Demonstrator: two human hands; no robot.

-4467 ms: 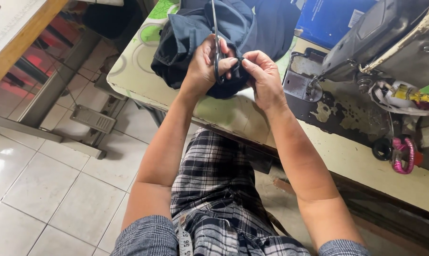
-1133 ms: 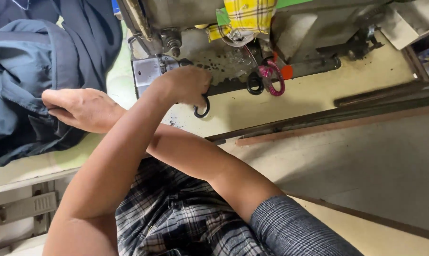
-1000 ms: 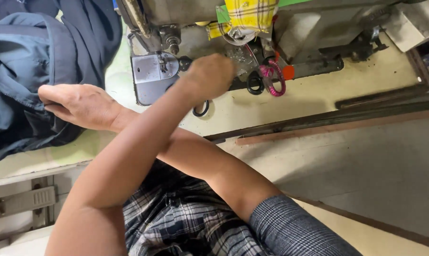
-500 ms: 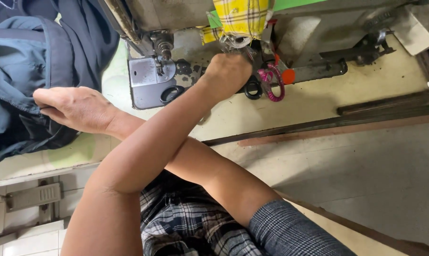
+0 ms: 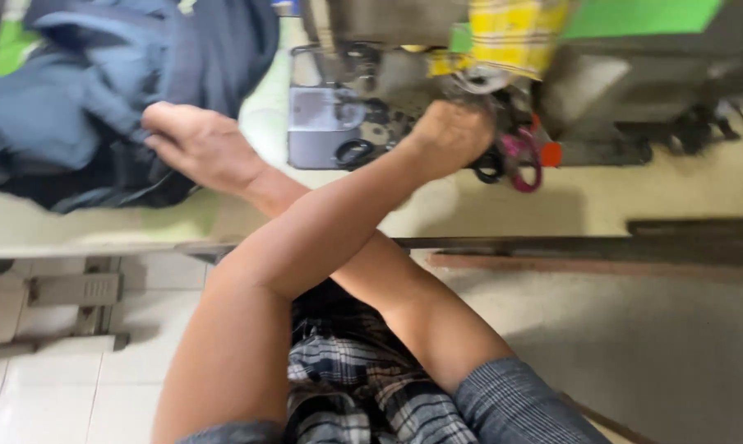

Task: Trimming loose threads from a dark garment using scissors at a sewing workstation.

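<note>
My arms are crossed over my lap. My left hand (image 5: 449, 131) reaches right to the base of a grey sewing machine (image 5: 371, 49). Its fingers are curled at the black handles (image 5: 488, 167) that lie next to pink-handled scissors (image 5: 526, 156). Blur hides whether it grips anything. My right hand (image 5: 197, 146) lies to the left on a bundled dark blue garment (image 5: 100, 99), with its fingers closed into the fabric at the bundle's near edge.
A metal plate (image 5: 326, 131) sits under the machine's needle area. Yellow checked cloth (image 5: 511, 37) hangs on the machine. The cream tabletop (image 5: 634, 189) ends in a dark front edge. White floor tiles and a treadle frame (image 5: 67, 292) lie below left.
Both hands were together on the garment with scissors. My left hand has since swung right, across my right arm, to the machine base and on toward the pink-handled scissors. My right hand stays on the garment.
</note>
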